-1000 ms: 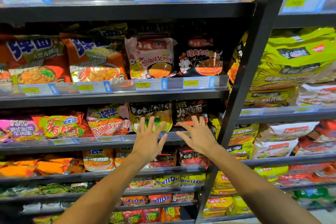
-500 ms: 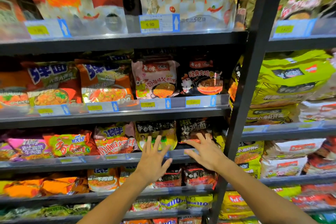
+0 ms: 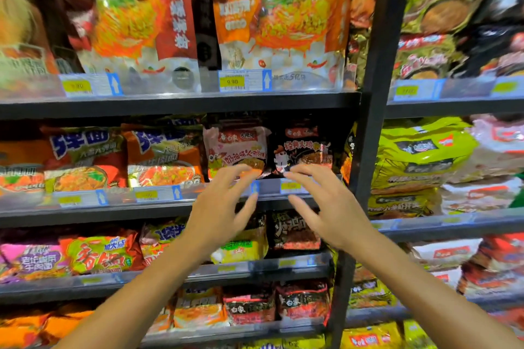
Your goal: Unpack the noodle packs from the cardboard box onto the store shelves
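We see left hand [image 3: 218, 212] and right hand [image 3: 329, 207] motion-blurred at fingertips; contact with pink noodle pack [image 3: 235, 147] or black noodle pack [image 3: 303, 147] we cannot tell. Hands hide yellow pack [image 3: 241, 249] partly. Price tags [image 3: 147, 194] unreadable. Top-shelf packs [image 3: 283, 22] cut by upper edge. Cardboard box out of frame.
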A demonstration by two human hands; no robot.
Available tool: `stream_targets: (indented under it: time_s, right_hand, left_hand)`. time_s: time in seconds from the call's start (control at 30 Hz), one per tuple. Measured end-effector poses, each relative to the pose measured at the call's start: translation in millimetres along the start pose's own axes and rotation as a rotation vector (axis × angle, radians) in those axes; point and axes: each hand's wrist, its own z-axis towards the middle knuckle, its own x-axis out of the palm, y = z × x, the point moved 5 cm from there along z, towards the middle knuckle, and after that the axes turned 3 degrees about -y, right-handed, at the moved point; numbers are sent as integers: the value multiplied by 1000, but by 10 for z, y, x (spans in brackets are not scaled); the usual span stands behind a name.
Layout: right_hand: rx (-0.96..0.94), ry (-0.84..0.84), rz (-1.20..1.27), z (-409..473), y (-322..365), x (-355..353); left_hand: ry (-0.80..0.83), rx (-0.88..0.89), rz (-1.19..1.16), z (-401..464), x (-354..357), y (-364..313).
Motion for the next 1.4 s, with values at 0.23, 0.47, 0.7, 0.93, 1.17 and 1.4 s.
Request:
stream_targets:
  time_s: [0.23, 0.47, 0.7, 0.93, 1.17, 1.4]
  right_hand:
    - [271, 325, -110, 301, -438, 329]
    - [328, 472, -194, 458, -539, 448]
    - [415, 406, -81, 499, -630, 426]
    - [150, 67, -9, 472, -124, 348]
    - [-30, 155, 152, 830, 1015, 789]
    - [-11, 296, 93, 1278, 1873, 1476]
  left_hand:
    - [375, -205, 248, 376, 379, 288]
    - [501, -243, 260, 458, 410, 238]
    - [513, -163, 187, 351, 336, 301]
    - [246, -127, 118, -70, -486, 751]
    - [182, -311, 168, -614, -1191, 1660]
    - [253, -359, 225, -1037, -1611, 2441]
